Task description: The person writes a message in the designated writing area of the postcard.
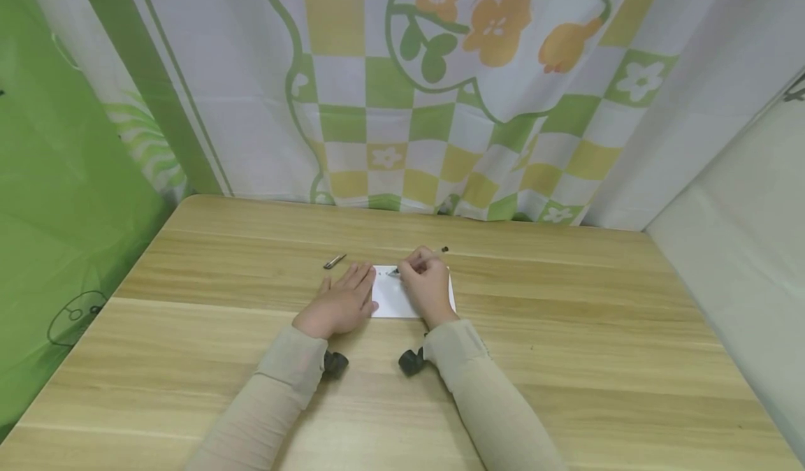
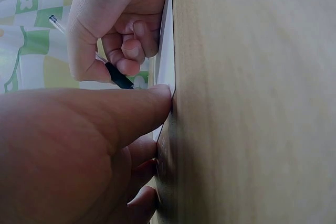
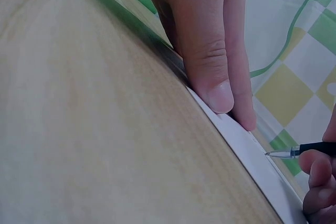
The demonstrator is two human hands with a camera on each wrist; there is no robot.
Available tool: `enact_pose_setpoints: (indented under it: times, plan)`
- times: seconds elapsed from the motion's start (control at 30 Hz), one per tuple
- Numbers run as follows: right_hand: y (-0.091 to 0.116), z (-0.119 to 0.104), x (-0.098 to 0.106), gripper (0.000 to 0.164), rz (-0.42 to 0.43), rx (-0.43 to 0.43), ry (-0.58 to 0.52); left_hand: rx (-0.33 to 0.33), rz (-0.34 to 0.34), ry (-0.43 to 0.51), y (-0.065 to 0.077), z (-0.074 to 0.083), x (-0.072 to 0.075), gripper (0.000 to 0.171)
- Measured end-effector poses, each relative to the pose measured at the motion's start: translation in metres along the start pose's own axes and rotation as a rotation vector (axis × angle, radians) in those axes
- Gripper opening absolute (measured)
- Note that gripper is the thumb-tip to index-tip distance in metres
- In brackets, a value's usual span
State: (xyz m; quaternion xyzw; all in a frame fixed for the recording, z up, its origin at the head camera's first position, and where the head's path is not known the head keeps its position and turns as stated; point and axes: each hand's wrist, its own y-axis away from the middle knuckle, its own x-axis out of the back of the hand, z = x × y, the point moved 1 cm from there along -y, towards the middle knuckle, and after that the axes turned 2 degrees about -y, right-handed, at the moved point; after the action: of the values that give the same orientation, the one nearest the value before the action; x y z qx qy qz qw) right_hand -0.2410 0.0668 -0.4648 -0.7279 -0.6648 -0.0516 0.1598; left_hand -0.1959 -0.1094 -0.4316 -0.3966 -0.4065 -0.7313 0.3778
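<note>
A white sheet of paper [image 1: 393,302] lies on the wooden table, with a few tiny dark marks near its upper left. My right hand [image 1: 429,291] pinches a pen [image 1: 394,272] with a clear barrel and black grip. In the right wrist view the tip of the pen [image 3: 283,153] is at the paper [image 3: 247,145]. My left hand [image 1: 342,306] rests at the sheet's left edge, fingers extended, its thumb pressing the lower left corner. In the left wrist view, the thumb of my left hand [image 2: 79,129] partly covers the pen tip.
A slim dark-and-silver pen-like item [image 1: 335,261] lies beyond my left hand. Past my right hand is a small black piece [image 1: 445,249], perhaps a cap. A patterned curtain [image 1: 339,118] hangs behind the table [image 1: 566,359]; a pale wall [image 1: 742,198] stands right.
</note>
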Motion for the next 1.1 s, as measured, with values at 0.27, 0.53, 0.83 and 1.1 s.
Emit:
enact_pose_setpoints:
  times: [0.27,0.53,0.83,1.1]
  plan:
    - [-0.0011,0.0011,0.0006,0.011,-0.01,0.0,-0.019,0.002,-0.007,0.008,0.0016,0.0021,0.0023,0.067]
    - [-0.0009,0.0016,0.0003,0.011,-0.009,0.002,-0.003,0.002,0.0,0.001,0.0003,0.0015,0.0009,0.067]
    - [-0.0035,0.003,0.0004,0.011,0.038,0.029,-0.049,0.005,-0.002,0.001,0.0019,0.0022,0.0022,0.069]
    - [-0.0054,0.005,0.0065,0.01,0.069,0.004,-0.074,-0.007,0.007,0.018,0.0002,-0.0004,-0.0009,0.067]
